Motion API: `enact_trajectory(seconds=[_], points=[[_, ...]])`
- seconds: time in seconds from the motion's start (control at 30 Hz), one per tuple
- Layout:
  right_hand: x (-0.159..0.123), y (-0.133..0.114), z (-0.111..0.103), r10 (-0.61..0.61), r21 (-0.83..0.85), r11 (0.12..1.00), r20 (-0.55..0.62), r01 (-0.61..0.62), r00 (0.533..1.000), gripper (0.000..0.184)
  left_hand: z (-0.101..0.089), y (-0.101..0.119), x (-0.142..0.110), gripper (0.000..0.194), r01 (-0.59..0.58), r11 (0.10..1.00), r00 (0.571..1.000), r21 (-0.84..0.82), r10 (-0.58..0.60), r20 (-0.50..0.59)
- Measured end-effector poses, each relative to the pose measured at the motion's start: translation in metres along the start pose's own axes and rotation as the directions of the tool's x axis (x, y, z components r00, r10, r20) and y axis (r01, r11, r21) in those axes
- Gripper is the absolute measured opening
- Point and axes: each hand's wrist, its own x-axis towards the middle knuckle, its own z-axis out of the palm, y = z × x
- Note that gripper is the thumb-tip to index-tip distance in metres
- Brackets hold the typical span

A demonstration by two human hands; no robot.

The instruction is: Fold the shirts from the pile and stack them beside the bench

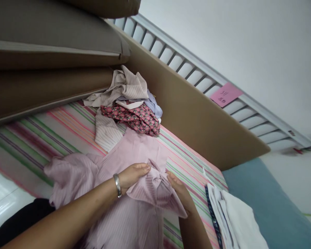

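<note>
A pale pink striped shirt [134,152] lies spread on a striped bed sheet [28,138]. My left hand [132,174], with a silver bracelet on the wrist, pinches a bunched fold of the shirt near its middle. My right hand [180,192] grips the same fold from the right side, partly hidden under the cloth. Both hands are closed on the fabric.
A heap of crumpled clothes [129,100], beige, white and red-patterned, sits at the back by a brown headboard [197,117]. Brown cushions [41,41] are stacked at left. Folded white garments [233,221] lie at right beside a blue surface [269,204]. A pink note [226,94] sticks on the slatted wall rail.
</note>
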Motion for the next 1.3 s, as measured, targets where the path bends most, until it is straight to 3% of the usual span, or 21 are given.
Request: enact_trajectory(seconds=[0.13, 0.23, 0.33, 0.43, 0.57, 0.7, 0.8, 0.9, 1.0, 1.1, 1.17, 1.23, 1.3], points=[[0.009, 0.002, 0.004, -0.057, 0.015, 0.998, -0.145, 0.060, 0.988, 0.024, -0.002, -0.009, 0.003, 0.036, 0.043, 0.996, 0.999, -0.081, -0.042, 0.009], [0.013, -0.001, 0.008, -0.095, 0.003, 0.995, -0.315, 0.101, 0.944, 0.031, -0.004, -0.017, 0.001, 0.039, 0.153, 0.988, 0.981, 0.017, -0.154, 0.120], [0.015, -0.002, 0.009, -0.094, 0.006, 0.995, -0.383, 0.104, 0.919, 0.037, -0.003, -0.020, -0.003, 0.041, 0.226, 0.964, 0.953, 0.141, -0.248, 0.173], [0.014, 0.001, 0.004, -0.065, 0.031, 0.996, -0.335, 0.080, 0.940, 0.049, 0.000, -0.017, -0.004, 0.039, 0.205, 0.976, 0.956, 0.070, -0.215, 0.198], [0.003, 0.005, -0.004, -0.050, 0.002, 0.999, -0.152, 0.051, 0.987, 0.063, -0.002, -0.009, -0.003, 0.040, 0.110, 0.988, 0.972, -0.113, -0.083, 0.221], [-0.014, 0.005, 0.004, -0.011, -0.025, 1.000, 0.044, 0.012, 0.999, 0.065, -0.003, -0.002, -0.003, 0.031, 0.030, 0.978, 0.978, -0.207, 0.014, 0.206], [-0.021, 0.007, 0.013, 0.045, -0.046, 0.998, 0.102, -0.040, 0.994, 0.066, -0.002, 0.000, -0.005, 0.025, 0.050, 0.960, 0.972, -0.274, 0.016, 0.232], [-0.020, 0.013, 0.009, 0.038, -0.012, 0.999, 0.060, -0.037, 0.997, 0.062, -0.004, -0.001, -0.005, 0.018, 0.065, 0.936, 0.977, -0.346, 0.011, 0.212], [-0.013, 0.024, -0.005, -0.042, 0.088, 0.995, -0.077, 0.049, 0.996, 0.060, -0.006, -0.004, -0.003, 0.014, 0.052, 0.919, 0.988, -0.392, 0.010, 0.157], [-0.003, 0.036, -0.011, -0.097, 0.156, 0.978, -0.238, 0.137, 0.966, 0.060, -0.006, -0.006, 0.000, 0.015, 0.061, 0.918, 0.991, -0.392, -0.011, 0.130], [0.004, 0.043, -0.006, -0.104, 0.160, 0.976, -0.258, 0.148, 0.961, 0.057, -0.005, -0.005, 0.001, 0.017, 0.067, 0.916, 0.992, -0.395, -0.018, 0.128], [0.008, 0.045, 0.001, -0.100, 0.082, 0.989, -0.225, 0.121, 0.969, 0.050, -0.005, -0.003, 0.001, 0.020, 0.078, 0.907, 0.992, -0.413, -0.029, 0.123], [0.006, 0.042, 0.005, -0.132, -0.121, 0.987, -0.274, 0.102, 0.953, 0.045, -0.005, 0.000, 0.001, 0.025, 0.104, 0.892, 0.992, -0.439, -0.060, 0.113]])
